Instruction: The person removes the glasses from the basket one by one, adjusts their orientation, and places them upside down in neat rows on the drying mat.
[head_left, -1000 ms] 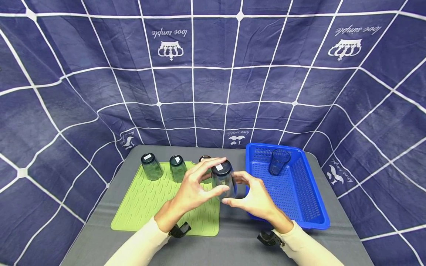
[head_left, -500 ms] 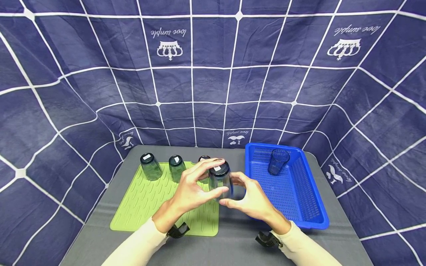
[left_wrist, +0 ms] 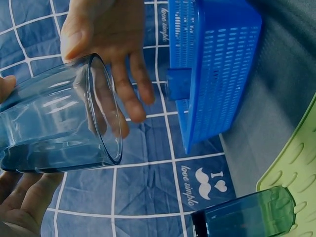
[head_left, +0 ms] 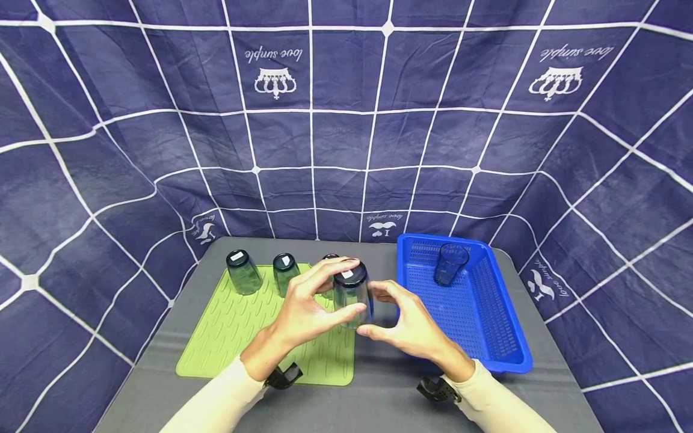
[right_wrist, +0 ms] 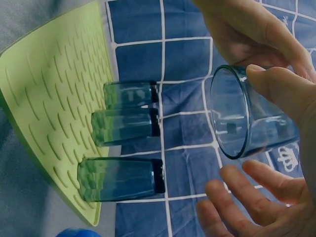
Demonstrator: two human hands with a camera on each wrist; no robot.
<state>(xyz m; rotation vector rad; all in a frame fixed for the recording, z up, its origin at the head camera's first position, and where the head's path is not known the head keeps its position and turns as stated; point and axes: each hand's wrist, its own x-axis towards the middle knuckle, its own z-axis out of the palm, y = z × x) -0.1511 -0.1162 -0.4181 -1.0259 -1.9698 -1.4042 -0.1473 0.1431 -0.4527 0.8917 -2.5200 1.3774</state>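
An upside-down bluish drinking glass (head_left: 352, 296), with a white sticker on its dark base, is held in the air over the right edge of the green mat (head_left: 238, 337). My left hand (head_left: 305, 310) grips it, thumb in front and fingers around the far side near the base. At the glass's right is my right hand (head_left: 414, 325), thumb tip by the rim; its fingers are loosely spread and stand away from the glass in the right wrist view. Three more glasses stand inverted along the mat's back edge: one left (head_left: 245, 276), one middle (head_left: 284, 273), one right (right_wrist: 121, 178).
A blue perforated basket (head_left: 517, 337) sits on the right of the grey table (head_left: 379, 391). One clear blue glass (head_left: 451, 264) stands tilted at its back. A dark blue checked cloth (head_left: 346, 138) hangs behind and at both sides.
The held glass and my left hand have shifted slightly left and down toward the mat. My right hand has moved left a little less, and the glass now sits farther from its fingers.
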